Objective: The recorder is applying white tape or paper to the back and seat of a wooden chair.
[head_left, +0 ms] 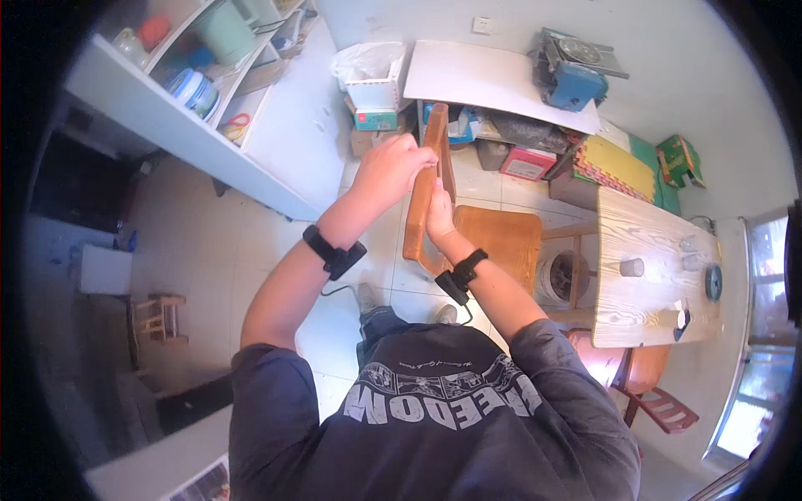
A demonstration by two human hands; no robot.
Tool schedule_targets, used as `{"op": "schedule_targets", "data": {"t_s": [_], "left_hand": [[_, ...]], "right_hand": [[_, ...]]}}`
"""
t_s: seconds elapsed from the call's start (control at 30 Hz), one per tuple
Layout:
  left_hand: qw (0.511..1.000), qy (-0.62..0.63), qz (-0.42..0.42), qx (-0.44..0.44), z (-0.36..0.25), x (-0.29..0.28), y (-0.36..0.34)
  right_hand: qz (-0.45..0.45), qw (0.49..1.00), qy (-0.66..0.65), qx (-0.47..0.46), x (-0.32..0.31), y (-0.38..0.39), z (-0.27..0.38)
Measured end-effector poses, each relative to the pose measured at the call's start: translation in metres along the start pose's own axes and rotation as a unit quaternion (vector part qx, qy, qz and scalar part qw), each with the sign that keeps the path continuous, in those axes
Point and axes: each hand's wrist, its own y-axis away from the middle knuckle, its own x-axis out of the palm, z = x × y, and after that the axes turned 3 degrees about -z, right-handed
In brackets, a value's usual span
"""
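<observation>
A brown wooden chair stands in front of me, its seat (503,242) to the right and its backrest (418,215) closest to my body. My left hand (391,171) is closed over the backrest's top rail, with the fingers bent onto the wood. Lower on the same rail, my right hand (439,215) grips from the seat side, its fingers partly hidden by the wood. Both wrists wear black bands with small devices and cables. Whether anything small sits between the left fingertips and the rail is too fine to make out.
To the right, a wood-grain table (622,288) holds cups, with a bucket (561,275) beneath and another chair (647,367) beside it. A white shelf unit (284,125) stands left. Ahead are a lined white bin (373,88) and a low white table (476,75) bearing a blue machine (575,88).
</observation>
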Motion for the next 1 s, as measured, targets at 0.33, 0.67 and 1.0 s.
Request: {"op": "schedule_targets", "data": {"t_s": [0.33,0.67,1.0], "left_hand": [[0.959,0.233,0.075,-0.144,0.134,0.083,0.104],[0.878,0.17,0.376,-0.243,0.341,0.191,0.324],[0.75,0.162,0.565,-0.305,0.421,0.191,0.386]], "right_hand": [[-0.002,0.964,0.264,0.008,-0.068,0.025,0.035],[-0.104,0.701,0.629,0.319,-0.073,0.153,0.036],[0.141,0.713,0.582,0.363,0.078,0.138,-0.082]]}}
